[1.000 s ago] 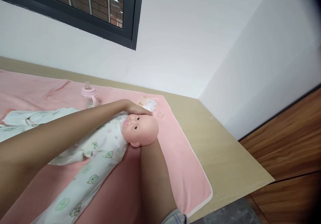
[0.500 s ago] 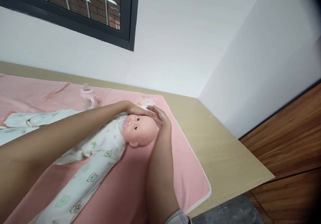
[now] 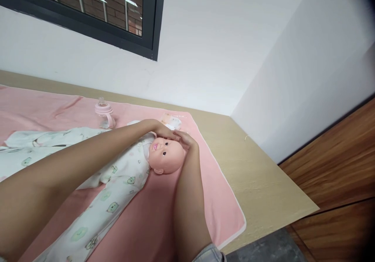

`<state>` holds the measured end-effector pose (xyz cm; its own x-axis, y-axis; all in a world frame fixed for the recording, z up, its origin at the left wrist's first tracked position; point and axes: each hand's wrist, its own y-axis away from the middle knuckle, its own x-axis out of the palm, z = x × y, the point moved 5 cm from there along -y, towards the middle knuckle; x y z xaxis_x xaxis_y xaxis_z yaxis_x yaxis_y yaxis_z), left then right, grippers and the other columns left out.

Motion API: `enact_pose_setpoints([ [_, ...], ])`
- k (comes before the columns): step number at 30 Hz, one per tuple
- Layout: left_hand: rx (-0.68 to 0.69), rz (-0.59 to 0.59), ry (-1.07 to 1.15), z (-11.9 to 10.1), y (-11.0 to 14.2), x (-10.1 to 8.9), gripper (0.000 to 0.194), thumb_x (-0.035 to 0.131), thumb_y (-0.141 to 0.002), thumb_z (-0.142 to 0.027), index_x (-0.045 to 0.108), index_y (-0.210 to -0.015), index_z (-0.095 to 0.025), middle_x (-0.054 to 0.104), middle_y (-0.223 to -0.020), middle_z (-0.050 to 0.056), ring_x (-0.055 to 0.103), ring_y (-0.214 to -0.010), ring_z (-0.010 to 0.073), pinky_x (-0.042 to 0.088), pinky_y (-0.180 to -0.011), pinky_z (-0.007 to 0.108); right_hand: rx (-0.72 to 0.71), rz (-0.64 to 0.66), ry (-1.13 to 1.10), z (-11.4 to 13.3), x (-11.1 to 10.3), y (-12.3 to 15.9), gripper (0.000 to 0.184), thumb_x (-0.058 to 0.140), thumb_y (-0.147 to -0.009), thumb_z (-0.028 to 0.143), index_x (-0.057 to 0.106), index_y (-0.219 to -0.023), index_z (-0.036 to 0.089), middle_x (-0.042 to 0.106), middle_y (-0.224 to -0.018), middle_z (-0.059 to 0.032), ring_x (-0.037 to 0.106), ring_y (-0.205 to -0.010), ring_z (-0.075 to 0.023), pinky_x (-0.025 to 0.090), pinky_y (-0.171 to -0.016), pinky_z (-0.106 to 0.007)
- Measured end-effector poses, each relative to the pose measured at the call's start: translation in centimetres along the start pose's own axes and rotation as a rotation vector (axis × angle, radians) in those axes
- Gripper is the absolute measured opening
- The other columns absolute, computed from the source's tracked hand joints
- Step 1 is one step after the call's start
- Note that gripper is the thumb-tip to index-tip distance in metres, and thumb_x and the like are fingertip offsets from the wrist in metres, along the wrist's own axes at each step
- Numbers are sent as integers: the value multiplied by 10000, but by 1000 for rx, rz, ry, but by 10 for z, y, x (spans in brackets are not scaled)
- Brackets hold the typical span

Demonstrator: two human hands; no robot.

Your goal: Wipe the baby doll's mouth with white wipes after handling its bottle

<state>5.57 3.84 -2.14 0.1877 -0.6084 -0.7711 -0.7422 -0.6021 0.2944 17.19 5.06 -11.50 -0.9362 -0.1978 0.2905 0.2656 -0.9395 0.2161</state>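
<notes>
A baby doll (image 3: 168,159) in a white sleepsuit with green animal prints lies on its back on a pink blanket (image 3: 222,211). Its head points right, eyes open. Reaching across its chest, my left hand (image 3: 164,131) curves against the far side of the head. From the near right, my right hand (image 3: 189,140) bends round the crown, and its fingers meet those of my left. Both hands cup the head; some fingertips are hidden behind it. Just beyond my left hand lies a small clear packet (image 3: 172,121) with white and orange contents I cannot make out.
A baby bottle (image 3: 104,113) with a pink collar and handle stands behind the doll. The blanket covers part of a pale wooden table (image 3: 252,176), bounded by a white wall (image 3: 202,58) with a dark-framed window (image 3: 154,23). Brown wood panels (image 3: 336,152) rise at the right.
The doll has shifted slightly right on the blanket. My left hand has moved right with it, and my right hand's fingers have come down closer against the left fingers.
</notes>
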Motion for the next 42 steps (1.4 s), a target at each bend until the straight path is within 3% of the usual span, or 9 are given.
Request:
enact_pose_setpoints([
  [3,10,20,-90,8,4,-18,491,597,-691,-550,713,-980,-171,739,-898,128,680,-846,298,528,-817,376,-2,-7,-101,-4,0,-6,162,540,-950,242,651,-1017,145,667,-762,-5,683,-720,-128,553,-793,-271],
  [10,-48,-256,-238,44,26,-51,445,544,-743,-478,689,-1052,-193,707,-1121,123,641,-1011,301,469,-914,363,-28,-44,-136,-3,0,-8,217,525,-962,298,647,-1021,128,679,-886,-51,716,-833,-152,556,-883,-304],
  [13,-119,-379,-227,56,36,-54,620,514,-773,-564,623,-1243,-175,667,-1232,142,628,-1093,312,463,-949,359,-99,51,-113,7,5,0,283,499,-962,338,677,-1082,154,694,-1046,-76,696,-918,-149,555,-870,-273],
  [17,-143,-464,-4,59,52,-52,971,573,-726,-724,433,-1450,-93,583,-1358,206,594,-1198,326,507,-918,328,-206,172,-67,24,11,13,359,424,-972,366,698,-1140,205,670,-1232,-59,659,-976,-139,541,-799,-220],
  [20,-96,-446,236,54,60,-48,1042,701,-662,-701,413,-1469,-110,567,-1378,209,612,-1180,326,544,-863,308,-226,258,-37,30,15,19,407,370,-976,347,715,-1119,184,682,-1211,-74,653,-915,-140,534,-781,-236],
  [27,10,-481,66,40,59,-45,768,737,-611,-565,613,-1260,-173,605,-1331,121,567,-1208,343,489,-969,346,-173,278,23,21,25,22,434,385,-951,397,718,-1098,160,680,-1185,-82,633,-804,-129,523,-856,-285],
  [32,17,-515,93,43,59,-42,669,690,-589,-437,629,-1189,-149,666,-1176,118,629,-1055,327,520,-858,339,-229,254,-82,17,31,24,453,477,-885,496,649,-1218,241,662,-1231,-60,653,-950,-164,505,-984,-362],
  [36,64,-478,247,39,79,-38,628,681,-617,-364,616,-1214,-180,682,-1073,79,651,-942,293,517,-702,301,-277,305,-130,15,34,20,511,590,-828,494,580,-1301,299,616,-1338,-39,633,-1137,-207,472,-1059,-419],
  [42,213,-417,246,21,119,-26,394,641,-717,-298,677,-1098,-203,682,-986,6,627,-874,215,451,-689,237,-199,237,-91,9,35,14,541,611,-845,510,537,-1346,319,631,-1321,-35,617,-1196,-232,449,-1096,-472],
])
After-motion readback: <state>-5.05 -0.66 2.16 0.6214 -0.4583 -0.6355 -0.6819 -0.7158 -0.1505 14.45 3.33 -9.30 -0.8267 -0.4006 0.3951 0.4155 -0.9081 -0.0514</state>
